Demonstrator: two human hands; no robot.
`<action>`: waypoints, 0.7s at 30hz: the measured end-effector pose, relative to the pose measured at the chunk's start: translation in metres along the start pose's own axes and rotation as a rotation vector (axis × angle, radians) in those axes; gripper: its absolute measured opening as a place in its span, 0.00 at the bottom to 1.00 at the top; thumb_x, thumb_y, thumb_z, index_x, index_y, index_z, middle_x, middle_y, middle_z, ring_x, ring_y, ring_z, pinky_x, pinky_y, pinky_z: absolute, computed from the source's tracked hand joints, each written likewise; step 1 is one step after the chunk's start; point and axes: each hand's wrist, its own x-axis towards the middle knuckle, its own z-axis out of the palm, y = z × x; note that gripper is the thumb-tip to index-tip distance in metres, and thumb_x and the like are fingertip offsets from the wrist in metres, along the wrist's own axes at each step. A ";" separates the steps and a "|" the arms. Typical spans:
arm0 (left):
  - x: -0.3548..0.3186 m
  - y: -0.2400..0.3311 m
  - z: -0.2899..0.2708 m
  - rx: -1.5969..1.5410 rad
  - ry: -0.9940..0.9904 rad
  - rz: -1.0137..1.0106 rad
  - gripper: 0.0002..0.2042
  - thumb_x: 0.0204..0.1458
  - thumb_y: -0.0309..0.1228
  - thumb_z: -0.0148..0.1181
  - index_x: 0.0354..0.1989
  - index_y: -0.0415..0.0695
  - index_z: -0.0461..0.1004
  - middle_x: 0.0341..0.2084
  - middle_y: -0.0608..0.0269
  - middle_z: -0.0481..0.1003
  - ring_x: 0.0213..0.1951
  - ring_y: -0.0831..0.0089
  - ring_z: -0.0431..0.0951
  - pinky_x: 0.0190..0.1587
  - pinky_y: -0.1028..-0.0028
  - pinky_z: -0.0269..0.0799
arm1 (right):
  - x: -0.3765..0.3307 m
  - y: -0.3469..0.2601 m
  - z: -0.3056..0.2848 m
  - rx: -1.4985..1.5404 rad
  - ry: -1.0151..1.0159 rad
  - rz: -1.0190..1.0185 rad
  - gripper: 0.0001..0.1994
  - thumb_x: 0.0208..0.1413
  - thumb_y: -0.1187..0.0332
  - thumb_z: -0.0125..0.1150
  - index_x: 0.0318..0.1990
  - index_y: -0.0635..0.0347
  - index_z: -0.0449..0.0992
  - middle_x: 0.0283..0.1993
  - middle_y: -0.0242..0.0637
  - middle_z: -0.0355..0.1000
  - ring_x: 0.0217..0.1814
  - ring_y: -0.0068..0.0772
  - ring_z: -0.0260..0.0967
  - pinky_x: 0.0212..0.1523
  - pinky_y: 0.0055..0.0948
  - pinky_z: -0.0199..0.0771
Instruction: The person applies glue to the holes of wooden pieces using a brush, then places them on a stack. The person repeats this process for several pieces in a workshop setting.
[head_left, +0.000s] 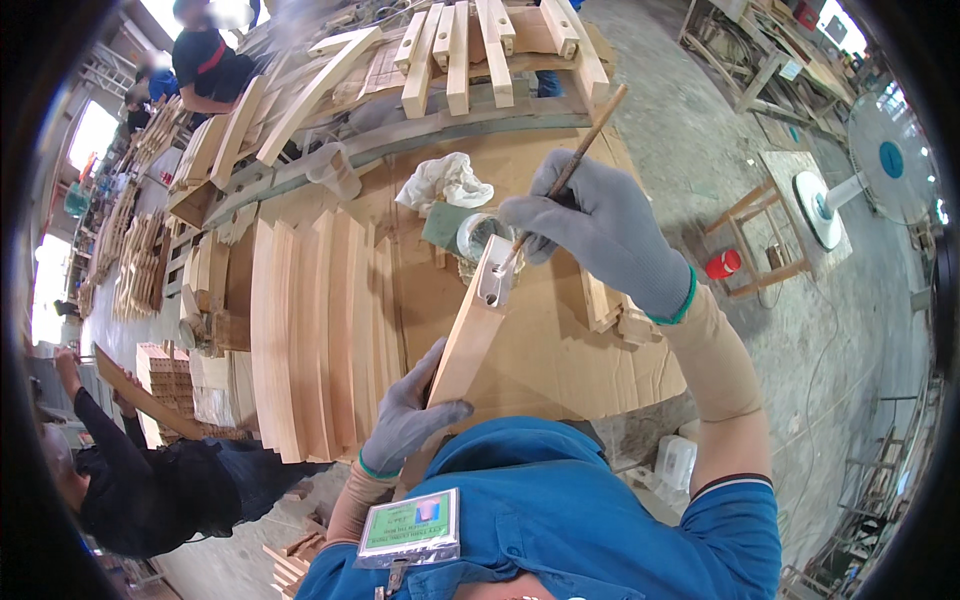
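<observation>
My left hand, in a grey glove, is wrapped round a pale wooden bar that tilts up and away from me. Two holes show in the bar's far end face, with a whitish wet-looking smear around them. My gloved right hand pinches a thin brown stick, its lower tip at that end face beside the upper hole. Just behind the bar's end stands a clear round container, partly hidden. Next to it lie a crumpled white cloth and a dull green piece.
Long pale wooden bars lie side by side on the cardboard-covered table at left. More drilled bars rest on the far side. To the right are a fan on a stool and a red container. A person handles wood at lower left.
</observation>
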 end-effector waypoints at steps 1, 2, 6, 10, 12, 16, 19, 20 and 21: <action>0.002 0.001 -0.001 0.003 -0.007 -0.019 0.41 0.42 0.24 0.68 0.66 0.35 0.53 0.56 0.57 0.67 0.56 0.72 0.66 0.58 0.74 0.62 | 0.003 0.003 -0.002 0.034 0.017 -0.001 0.07 0.55 0.72 0.61 0.29 0.64 0.71 0.27 0.36 0.74 0.27 0.20 0.73 0.30 0.19 0.76; 0.005 0.001 -0.002 -0.001 -0.009 -0.013 0.41 0.42 0.24 0.68 0.66 0.35 0.53 0.56 0.57 0.67 0.56 0.72 0.67 0.58 0.74 0.62 | 0.004 0.007 -0.004 0.067 0.034 -0.002 0.06 0.55 0.72 0.60 0.29 0.64 0.71 0.28 0.36 0.73 0.27 0.21 0.73 0.30 0.20 0.76; 0.008 0.000 -0.005 0.012 -0.002 -0.002 0.40 0.42 0.25 0.68 0.66 0.36 0.54 0.54 0.58 0.68 0.54 0.72 0.68 0.57 0.74 0.62 | -0.006 0.019 -0.010 0.178 0.142 -0.044 0.07 0.55 0.70 0.61 0.30 0.63 0.71 0.26 0.36 0.75 0.30 0.20 0.74 0.32 0.19 0.75; 0.007 0.009 -0.009 0.036 -0.008 -0.047 0.38 0.42 0.26 0.65 0.65 0.38 0.57 0.49 0.59 0.71 0.48 0.73 0.71 0.53 0.74 0.66 | -0.021 0.036 0.001 0.366 0.308 -0.122 0.04 0.56 0.76 0.58 0.31 0.65 0.70 0.31 0.41 0.75 0.33 0.25 0.75 0.36 0.23 0.78; 0.006 0.011 -0.009 -0.017 -0.032 -0.052 0.37 0.42 0.26 0.64 0.65 0.38 0.57 0.45 0.60 0.72 0.45 0.74 0.71 0.51 0.75 0.67 | -0.030 0.057 0.014 0.549 0.405 -0.206 0.03 0.56 0.79 0.56 0.32 0.65 0.69 0.34 0.44 0.74 0.34 0.29 0.75 0.38 0.27 0.80; 0.004 0.012 -0.011 -0.108 -0.084 -0.074 0.37 0.41 0.25 0.64 0.65 0.39 0.58 0.42 0.60 0.72 0.43 0.74 0.72 0.48 0.75 0.69 | -0.040 0.075 0.042 0.662 0.529 -0.286 0.06 0.56 0.82 0.50 0.29 0.62 0.66 0.37 0.46 0.72 0.34 0.34 0.75 0.36 0.31 0.81; 0.000 0.017 -0.007 -0.138 -0.059 -0.052 0.38 0.41 0.24 0.65 0.65 0.40 0.58 0.42 0.60 0.72 0.42 0.75 0.72 0.48 0.75 0.69 | -0.043 0.088 0.044 0.610 0.470 -0.333 0.07 0.53 0.86 0.50 0.30 0.62 0.66 0.39 0.46 0.71 0.39 0.34 0.73 0.43 0.35 0.79; 0.000 0.017 -0.008 -0.133 -0.060 -0.053 0.38 0.41 0.24 0.65 0.65 0.40 0.58 0.42 0.60 0.72 0.42 0.75 0.72 0.48 0.75 0.69 | -0.044 0.085 0.044 0.607 0.463 -0.326 0.08 0.52 0.86 0.51 0.31 0.62 0.66 0.39 0.46 0.71 0.40 0.35 0.73 0.44 0.36 0.79; 0.000 0.017 -0.009 -0.127 -0.061 -0.054 0.38 0.41 0.23 0.65 0.65 0.40 0.58 0.42 0.60 0.72 0.42 0.75 0.71 0.48 0.75 0.69 | -0.045 0.083 0.044 0.605 0.457 -0.319 0.09 0.51 0.87 0.51 0.31 0.62 0.66 0.39 0.46 0.71 0.41 0.35 0.72 0.46 0.36 0.78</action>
